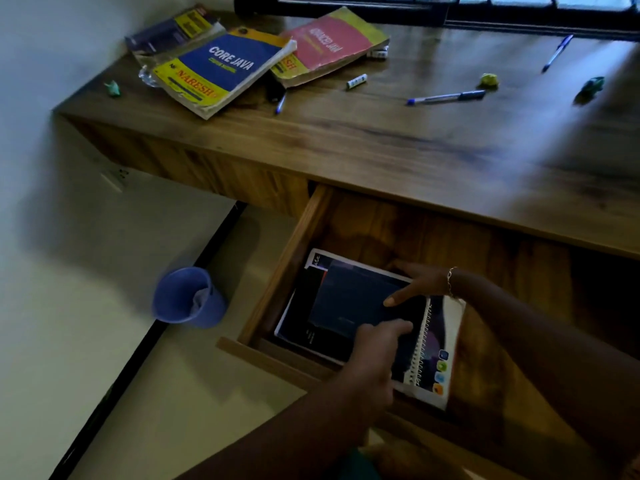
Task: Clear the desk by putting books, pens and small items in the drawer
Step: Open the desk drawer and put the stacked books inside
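Your left hand (375,344) and right hand (415,284) are sitting apart, each clamped on the same dark book (349,303). The left fingers are curling over its near edge. The right thumb is pressing on top, with the fingers reaching behind the far edge. Judged purpose: the two-sided grip is keeping the book flat and square as it goes onto the spiral notebook (440,362) in the open drawer (294,258). Both wrists are angling down into the drawer, and the right forearm is crossing in from the side. On the desk (381,143), a blue book (225,64), a pink book (332,43) and a pen (446,97) are lying well apart from the drawer, awaiting collection.
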A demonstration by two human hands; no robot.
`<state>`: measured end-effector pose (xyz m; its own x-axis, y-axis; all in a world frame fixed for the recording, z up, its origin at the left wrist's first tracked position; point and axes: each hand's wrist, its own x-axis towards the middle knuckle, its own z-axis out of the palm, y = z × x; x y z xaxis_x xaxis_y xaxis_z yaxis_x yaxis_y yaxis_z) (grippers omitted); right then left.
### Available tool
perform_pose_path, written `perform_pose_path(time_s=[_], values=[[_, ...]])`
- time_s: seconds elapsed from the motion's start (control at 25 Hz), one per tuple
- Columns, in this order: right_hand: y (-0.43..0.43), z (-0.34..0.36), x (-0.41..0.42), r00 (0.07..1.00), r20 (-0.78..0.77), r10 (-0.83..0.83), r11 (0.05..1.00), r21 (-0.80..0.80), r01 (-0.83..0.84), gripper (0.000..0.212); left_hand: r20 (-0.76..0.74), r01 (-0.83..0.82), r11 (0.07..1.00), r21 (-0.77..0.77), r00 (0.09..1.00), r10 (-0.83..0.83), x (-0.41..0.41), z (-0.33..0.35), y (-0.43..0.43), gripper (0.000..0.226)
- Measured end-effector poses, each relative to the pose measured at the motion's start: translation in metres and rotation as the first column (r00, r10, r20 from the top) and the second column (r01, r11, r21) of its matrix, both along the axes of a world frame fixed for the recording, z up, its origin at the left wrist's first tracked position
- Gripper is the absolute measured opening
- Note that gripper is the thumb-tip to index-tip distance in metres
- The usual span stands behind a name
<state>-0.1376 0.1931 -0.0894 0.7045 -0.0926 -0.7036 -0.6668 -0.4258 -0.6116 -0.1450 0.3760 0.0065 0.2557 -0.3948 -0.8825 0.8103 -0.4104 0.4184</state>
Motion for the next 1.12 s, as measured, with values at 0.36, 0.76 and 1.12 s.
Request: perform_pose_path(time_s=[0.36, 0.76, 1.12], values=[[0.023, 0.005, -0.007, 0.997, 0.003, 0.076, 0.974, -0.214, -0.074, 0.074, 0.642, 0.668, 0.303, 0.680, -0.341, -0.687, 0.048, -0.078, 0.045, 0.113], [0.068, -0.004, -0.026, 0.959, 0.025, 0.282, 0.761, -0.614, -0.208, 0.058, 0.610, 0.589, 0.305, 0.748, -0.431, -0.665, 0.043, -0.087, 0.056, 0.111], [0.105, 0.011, -0.074, 0.992, 0.047, 0.115, 0.740, -0.670, -0.054, 0.059, 0.618, 0.569, 0.249, 0.784, -0.675, -0.404, 0.027, -0.085, 0.066, 0.119]])
